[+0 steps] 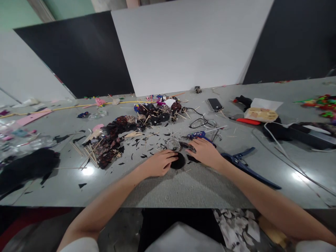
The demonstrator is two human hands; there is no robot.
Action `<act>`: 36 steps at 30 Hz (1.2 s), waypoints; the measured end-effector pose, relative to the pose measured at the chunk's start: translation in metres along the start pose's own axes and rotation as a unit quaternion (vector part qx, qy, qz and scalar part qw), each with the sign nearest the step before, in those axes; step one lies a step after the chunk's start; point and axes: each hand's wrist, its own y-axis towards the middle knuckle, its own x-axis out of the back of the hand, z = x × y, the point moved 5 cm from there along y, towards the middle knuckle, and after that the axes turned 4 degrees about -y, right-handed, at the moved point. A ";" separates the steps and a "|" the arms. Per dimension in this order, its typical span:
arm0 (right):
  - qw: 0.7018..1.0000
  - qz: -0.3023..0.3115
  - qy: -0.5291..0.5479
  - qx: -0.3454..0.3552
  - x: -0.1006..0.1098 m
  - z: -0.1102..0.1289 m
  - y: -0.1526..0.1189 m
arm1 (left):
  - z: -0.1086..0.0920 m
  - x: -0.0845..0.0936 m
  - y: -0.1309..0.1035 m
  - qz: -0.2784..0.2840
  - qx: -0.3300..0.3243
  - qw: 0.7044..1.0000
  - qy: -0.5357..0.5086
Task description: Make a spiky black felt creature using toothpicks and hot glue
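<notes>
My left hand [160, 163] rests on the left part of a round black disc [178, 161] lying flat on the grey table near its front; its fingers are bent over the disc's edge. To the right, my right hand [203, 151] is curled low over the tabletop, its fingertips at a small dark item [187, 146] that I cannot make out. A clear ring [173, 144] lies just beyond the disc. Beside my right hand are a blue glittery piece [196, 134] and a black scrap [193, 159].
Black fabric pieces and thin sticks [90, 154] are heaped at the left and back. Blue-handled cutters [246, 164] lie right of my right arm. Farther off are a phone [214, 104], a red-handled tool [248, 121], a tissue pack [261, 114] and cables.
</notes>
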 end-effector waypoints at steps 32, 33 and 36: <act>0.979 -0.144 -0.061 -0.130 0.037 -0.069 0.006 | 0.013 -0.008 0.003 -0.033 0.047 0.998 0.007; 0.975 -0.126 -0.074 -0.165 0.040 -0.085 0.004 | 0.012 -0.007 0.003 -0.032 0.047 0.998 0.007; 0.951 -0.039 -0.104 -0.288 0.044 -0.133 -0.006 | 0.009 -0.005 0.003 -0.027 0.043 0.999 0.012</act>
